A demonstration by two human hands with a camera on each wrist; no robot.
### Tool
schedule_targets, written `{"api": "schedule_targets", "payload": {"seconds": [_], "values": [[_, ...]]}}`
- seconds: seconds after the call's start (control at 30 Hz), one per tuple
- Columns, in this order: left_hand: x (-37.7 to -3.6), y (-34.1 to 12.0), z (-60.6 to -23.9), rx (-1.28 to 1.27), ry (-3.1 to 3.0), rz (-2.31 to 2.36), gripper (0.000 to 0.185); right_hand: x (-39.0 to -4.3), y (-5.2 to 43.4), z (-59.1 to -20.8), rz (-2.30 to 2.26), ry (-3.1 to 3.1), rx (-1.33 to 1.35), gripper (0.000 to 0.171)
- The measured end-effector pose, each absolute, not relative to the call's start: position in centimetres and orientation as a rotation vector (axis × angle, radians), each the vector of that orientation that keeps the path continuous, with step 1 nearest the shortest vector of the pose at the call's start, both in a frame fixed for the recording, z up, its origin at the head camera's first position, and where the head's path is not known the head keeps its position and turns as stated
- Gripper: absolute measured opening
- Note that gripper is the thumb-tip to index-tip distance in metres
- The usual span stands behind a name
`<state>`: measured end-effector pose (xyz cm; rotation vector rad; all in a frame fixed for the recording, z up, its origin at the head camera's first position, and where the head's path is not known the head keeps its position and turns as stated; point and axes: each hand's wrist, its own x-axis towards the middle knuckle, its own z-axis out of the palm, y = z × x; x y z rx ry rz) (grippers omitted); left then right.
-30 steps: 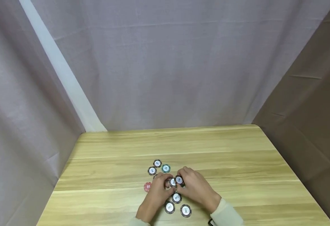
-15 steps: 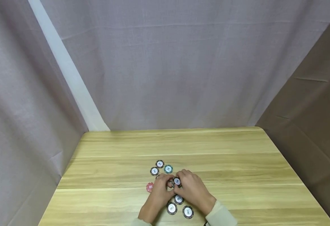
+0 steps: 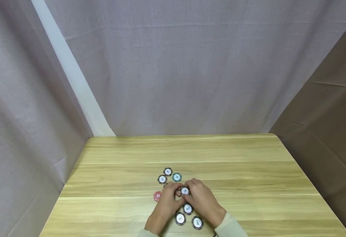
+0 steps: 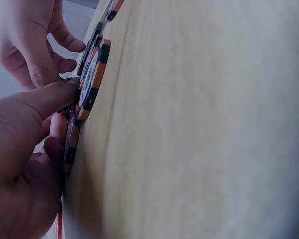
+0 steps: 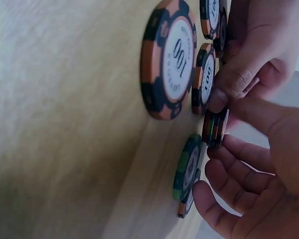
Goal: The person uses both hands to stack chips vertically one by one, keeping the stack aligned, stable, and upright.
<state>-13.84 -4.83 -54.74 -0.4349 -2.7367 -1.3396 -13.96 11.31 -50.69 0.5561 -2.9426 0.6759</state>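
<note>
We see two hands meeting over a scatter of poker chips on a pale wooden table (image 3: pixel 220 154) hemmed in by grey curtains (image 3: pixel 176 65). The left hand (image 3: pixel 164 203) and right hand (image 3: pixel 203 201) close from either side on a small stack of chips (image 3: pixel 185 191), thumbs and fingertips pinched against its rim, apparently to square the edges and keep the pile from sliding. In the right wrist view that stack (image 5: pixel 215 127) shows striped edges and sits clamped between a thumb and the facing fingertips (image 5: pixel 220 94), while the right hand's other fingers curl loosely below it.

The stack lies near the table's front edge, in the middle of the loose chips. Beyond it lie two dark chips (image 3: pixel 164 175) and a teal chip (image 3: pixel 177 177); a red chip (image 3: pixel 157 196) sits just beside the left hand. Three more dark chips (image 3: pixel 187 215) lie flat between the wrists, near the person's pale sleeve (image 3: pixel 230 227).

The writing is partly legible: the nearest orange-and-black chip (image 5: pixel 169 59) reads "100" on its white centre, as does its neighbour (image 5: pixel 205 78). The red chip shows "10", seen upside down. Smaller print on the labels is too fine for us to make out.
</note>
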Motion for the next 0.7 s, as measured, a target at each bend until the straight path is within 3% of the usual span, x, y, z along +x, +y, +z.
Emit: {"api": "schedule_targets", "payload": {"seconds": [0.5, 0.7], "values": [[-13.4, -4.8, -54.2, -0.436, -2.738, -1.34, 0.046, -14.0, 13.3, -50.0, 0.858, -2.891, 0.506, 0.017], [-13.5, -4.6, -54.3, -0.444, -2.738, -1.373, 0.047, -14.2, 15.5, -49.5, 0.847, -2.849, 0.452, 0.023]]}}
